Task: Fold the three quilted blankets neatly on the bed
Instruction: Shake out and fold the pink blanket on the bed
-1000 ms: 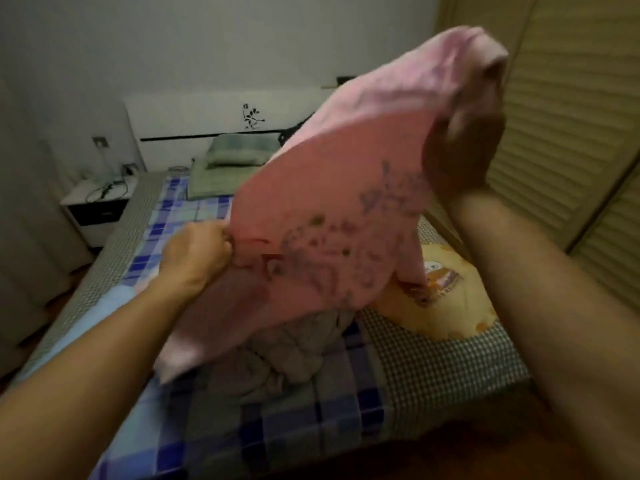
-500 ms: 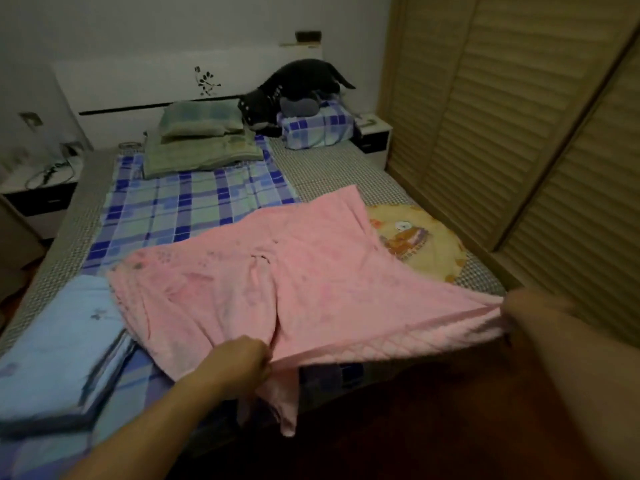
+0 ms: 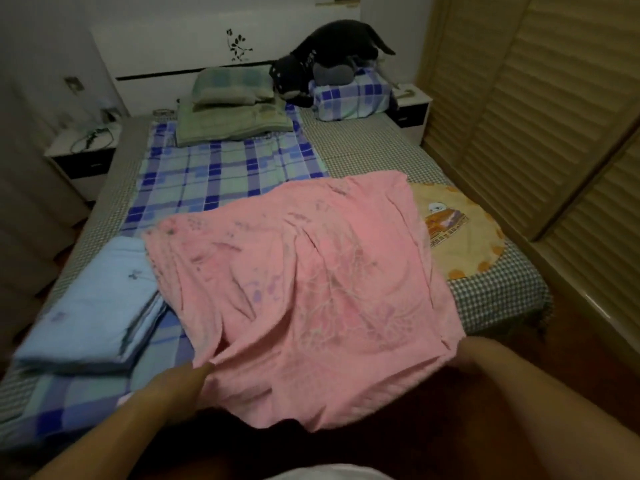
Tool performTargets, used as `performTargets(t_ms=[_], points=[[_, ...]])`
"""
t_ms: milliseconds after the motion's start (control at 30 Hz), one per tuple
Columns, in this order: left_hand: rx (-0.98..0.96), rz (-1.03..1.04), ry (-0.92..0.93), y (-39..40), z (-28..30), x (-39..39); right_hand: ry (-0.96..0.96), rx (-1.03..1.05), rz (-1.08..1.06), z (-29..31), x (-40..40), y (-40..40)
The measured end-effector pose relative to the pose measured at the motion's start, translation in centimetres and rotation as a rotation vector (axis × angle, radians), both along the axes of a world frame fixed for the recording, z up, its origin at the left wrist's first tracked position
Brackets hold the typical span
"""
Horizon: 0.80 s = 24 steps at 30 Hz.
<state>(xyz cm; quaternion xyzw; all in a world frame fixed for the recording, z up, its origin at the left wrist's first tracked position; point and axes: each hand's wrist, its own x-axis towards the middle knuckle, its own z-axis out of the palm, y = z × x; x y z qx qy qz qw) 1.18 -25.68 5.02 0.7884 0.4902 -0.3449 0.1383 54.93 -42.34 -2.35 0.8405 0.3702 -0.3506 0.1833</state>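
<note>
A pink quilted blanket (image 3: 304,292) lies spread and rumpled across the foot of the bed (image 3: 498,292). The left hand (image 3: 180,386) pinches its near left edge; the right hand (image 3: 485,355) grasps its near right corner. No writing is legible.

Three blankets show on the bed (image 3: 502,292): one pink blanket (image 3: 311,289) spread across the near end, one light blue blanket (image 3: 90,317) folded at the left, and one yellow blanket (image 3: 457,230) only partly seen past the pink one's right side. Two hands are in view, the left hand (image 3: 173,386) and the right hand (image 3: 485,358), each at the pink blanket's near edge. At the headboard end lie three pillows or cushions, perhaps: a green pillow (image 3: 232,86) on a flat green one (image 3: 235,124), and a blue checked pillow (image 3: 349,95). One dark plush toy (image 3: 332,60) lies there. Two nightstands (image 3: 83,150) flank the bed.
</note>
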Motion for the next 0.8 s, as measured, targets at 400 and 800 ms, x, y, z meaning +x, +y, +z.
performTargets(t_ms=[400,800], points=[[0.555,0.359,0.124,-0.6,1.5,-9.4,-0.419,0.728,0.579,2.5,-8.1,1.5],[0.558,1.148,-0.614,-4.4,-3.9,-6.4,-0.098,-0.189,0.174,-3.2,-13.1,-7.8]])
